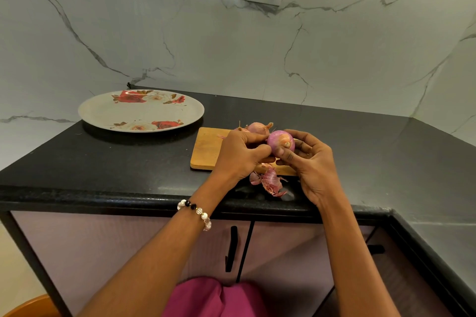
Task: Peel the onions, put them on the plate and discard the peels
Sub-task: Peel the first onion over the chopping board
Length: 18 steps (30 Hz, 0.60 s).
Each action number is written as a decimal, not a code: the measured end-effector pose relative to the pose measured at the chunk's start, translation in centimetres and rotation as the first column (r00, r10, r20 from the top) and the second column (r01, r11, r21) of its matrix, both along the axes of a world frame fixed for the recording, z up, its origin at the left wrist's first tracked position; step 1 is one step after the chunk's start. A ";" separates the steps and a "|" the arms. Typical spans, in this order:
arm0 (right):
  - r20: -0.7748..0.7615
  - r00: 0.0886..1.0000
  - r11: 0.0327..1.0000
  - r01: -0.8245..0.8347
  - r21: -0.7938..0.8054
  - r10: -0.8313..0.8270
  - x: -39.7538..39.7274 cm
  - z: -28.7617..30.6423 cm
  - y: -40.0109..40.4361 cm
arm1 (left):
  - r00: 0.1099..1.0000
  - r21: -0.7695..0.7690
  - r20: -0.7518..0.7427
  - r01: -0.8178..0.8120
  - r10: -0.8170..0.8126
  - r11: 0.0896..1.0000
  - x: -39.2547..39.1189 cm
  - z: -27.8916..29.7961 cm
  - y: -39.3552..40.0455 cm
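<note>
Gripping round glossy onion (280,142), both hands (240,154) (313,162) curled; papery peels (269,183) below, possibly 2 unpeeled behind.

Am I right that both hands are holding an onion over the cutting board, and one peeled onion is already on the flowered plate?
Not quite. In the head view the flowered plate holds no onion yet. The rest stands: the left hand and right hand both hold the onion over the cutting board.
</note>
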State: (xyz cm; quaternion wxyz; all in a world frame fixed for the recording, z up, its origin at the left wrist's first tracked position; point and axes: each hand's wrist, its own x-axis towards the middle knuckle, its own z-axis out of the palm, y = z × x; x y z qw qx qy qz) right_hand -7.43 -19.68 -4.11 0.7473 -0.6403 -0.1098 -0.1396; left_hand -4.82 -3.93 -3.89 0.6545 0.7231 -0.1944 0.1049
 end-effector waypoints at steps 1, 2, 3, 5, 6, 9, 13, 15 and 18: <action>0.003 1.000 1.000 0.004 -0.012 -0.004 0.0 0.0 0.0 | 1.000 0.019 0.009 -0.013 0.013 1.000 0.1 -0.1 0.0; 0.008 1.000 1.000 0.008 -0.026 -0.008 0.1 -0.1 0.0 | 1.000 0.030 0.012 -0.022 0.021 0.999 0.3 -0.2 0.0; 0.013 1.000 0.999 0.009 -0.041 -0.009 0.1 -0.1 0.0 | 1.000 0.035 0.011 -0.026 0.026 0.999 0.4 -0.2 0.1; 0.024 1.000 0.998 0.000 -0.059 0.001 0.1 -0.1 0.1 | 0.999 0.019 -0.002 -0.048 0.048 0.999 0.5 -0.2 0.1; 0.034 0.999 0.998 -0.005 -0.065 0.007 0.1 -0.1 0.1 | 0.998 -0.009 -0.010 -0.057 0.057 0.998 0.4 -0.2 0.2; 0.055 0.998 0.998 -0.016 -0.056 0.019 0.1 -0.2 0.1 | 0.998 -0.075 -0.037 -0.056 0.053 0.996 0.1 0.0 0.2; 0.027 0.999 0.999 -0.032 0.021 0.031 0.1 -0.1 0.1 | 0.994 -0.145 -0.101 -0.054 0.039 0.988 0.2 0.1 0.1; 0.030 1.000 1.000 -0.010 0.029 0.009 0.2 -0.1 0.1 | 0.991 -0.198 -0.136 -0.034 0.007 0.980 -0.1 0.3 0.1; 0.045 0.998 0.999 0.039 -0.005 -0.039 0.3 -0.1 0.1 | 0.990 -0.172 -0.139 0.008 -0.032 0.985 -0.4 0.3 0.1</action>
